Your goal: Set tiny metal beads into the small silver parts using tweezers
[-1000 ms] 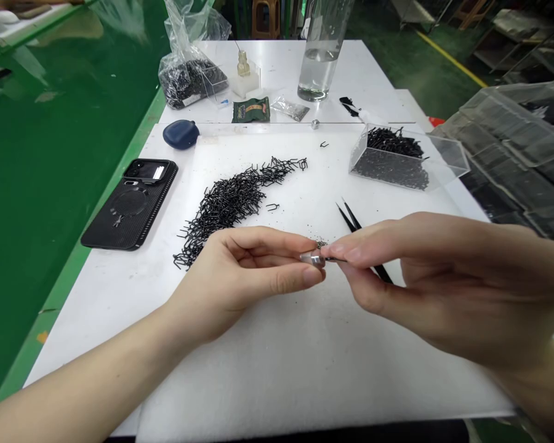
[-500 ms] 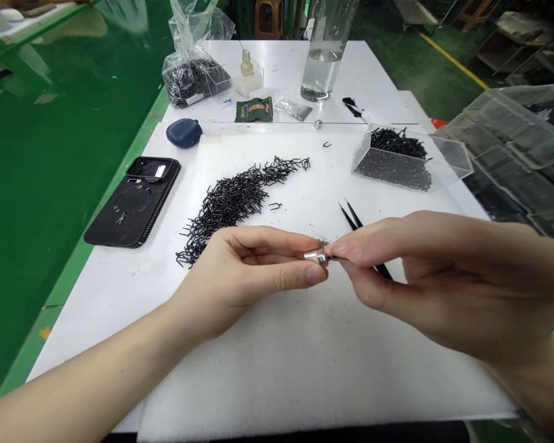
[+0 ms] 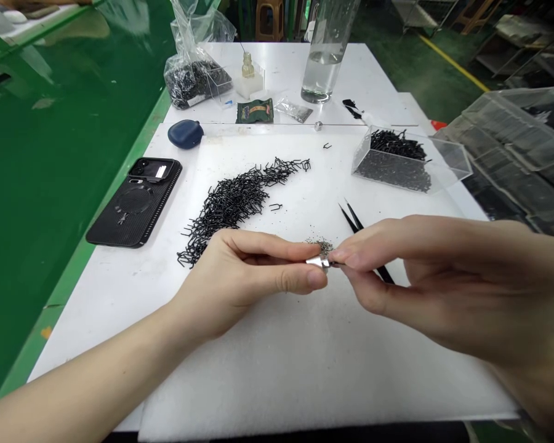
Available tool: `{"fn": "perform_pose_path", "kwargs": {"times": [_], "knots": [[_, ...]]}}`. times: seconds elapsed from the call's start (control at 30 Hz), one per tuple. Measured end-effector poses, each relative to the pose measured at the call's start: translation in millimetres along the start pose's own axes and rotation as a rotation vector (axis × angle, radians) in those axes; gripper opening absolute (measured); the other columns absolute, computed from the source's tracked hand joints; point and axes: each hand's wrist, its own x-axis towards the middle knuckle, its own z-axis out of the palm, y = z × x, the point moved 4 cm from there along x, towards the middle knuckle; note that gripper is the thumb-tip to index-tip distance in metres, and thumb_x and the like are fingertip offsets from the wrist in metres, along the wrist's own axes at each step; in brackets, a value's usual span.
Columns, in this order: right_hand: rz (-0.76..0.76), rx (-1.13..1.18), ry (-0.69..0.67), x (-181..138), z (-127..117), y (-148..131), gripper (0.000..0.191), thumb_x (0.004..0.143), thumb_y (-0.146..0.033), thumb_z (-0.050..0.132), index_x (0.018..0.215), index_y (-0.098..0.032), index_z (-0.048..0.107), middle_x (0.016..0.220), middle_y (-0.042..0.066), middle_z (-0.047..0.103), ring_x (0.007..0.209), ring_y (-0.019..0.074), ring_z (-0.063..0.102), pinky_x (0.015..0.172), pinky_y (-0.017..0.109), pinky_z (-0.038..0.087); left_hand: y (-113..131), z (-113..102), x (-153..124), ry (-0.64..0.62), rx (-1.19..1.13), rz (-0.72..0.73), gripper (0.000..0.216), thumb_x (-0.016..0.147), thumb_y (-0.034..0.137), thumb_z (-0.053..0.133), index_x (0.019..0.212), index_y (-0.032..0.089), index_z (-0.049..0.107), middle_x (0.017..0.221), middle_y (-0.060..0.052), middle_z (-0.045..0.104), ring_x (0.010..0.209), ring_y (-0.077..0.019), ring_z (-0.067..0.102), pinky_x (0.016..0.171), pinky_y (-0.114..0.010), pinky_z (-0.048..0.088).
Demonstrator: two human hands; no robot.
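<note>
Between thumb and forefinger, my left hand (image 3: 253,271) pinches a small silver metal cylinder (image 3: 314,262). My right hand (image 3: 425,277) pinches a thin dark piece (image 3: 336,264) whose tip meets the cylinder's right end; most of it is hidden by the fingers. Just beyond the fingertips lies a scatter of tiny grains (image 3: 323,245) on the white mat. Black tweezers (image 3: 351,216) rest on the mat, partly behind my right hand. A long heap of black forked pieces (image 3: 235,200) lies past my left hand, with a loose forked piece (image 3: 276,207) beside it.
A clear tray (image 3: 392,175) of black pieces stands at right. A black phone (image 3: 136,200) and a dark blue case (image 3: 185,133) lie at left. At the back are a plastic bag (image 3: 189,83), a water bottle (image 3: 321,77) and a green packet (image 3: 255,111).
Both hands have shifted very slightly downward in the picture, and more of the grain scatter shows behind the fingertips. Both pinches hold as before.
</note>
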Motion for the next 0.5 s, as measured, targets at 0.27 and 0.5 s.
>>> {"fn": "perform_pose_path", "kwargs": {"times": [0.27, 0.5], "knots": [[0.012, 0.128, -0.025, -0.6, 2.9, 5.3, 0.030, 0.077, 0.002, 0.076, 0.088, -0.025, 0.074, 0.082, -0.006, 0.083, 0.064, 0.0085, 0.074, 0.058, 0.020, 0.062, 1.3, 1.4, -0.4, 0.009, -0.012, -0.008, 0.021, 0.069, 0.012, 0.097, 0.083, 0.025, 0.088, 0.076, 0.002, 0.083, 0.071, -0.0113, 0.078, 0.069, -0.014, 0.066], [0.036, 0.277, -0.083, -2.1, 6.9, 14.4, 0.030, 0.080, 0.001, 0.075, 0.092, -0.027, 0.076, 0.087, -0.003, 0.083, 0.075, 0.0163, 0.079, 0.063, 0.030, 0.064, 0.3, 1.7, -0.8, 0.023, -0.002, -0.034, 0.022, 0.066, 0.012, 0.098, 0.081, 0.024, 0.088, 0.074, 0.001, 0.083, 0.069, -0.0122, 0.078, 0.069, -0.015, 0.066]]}}
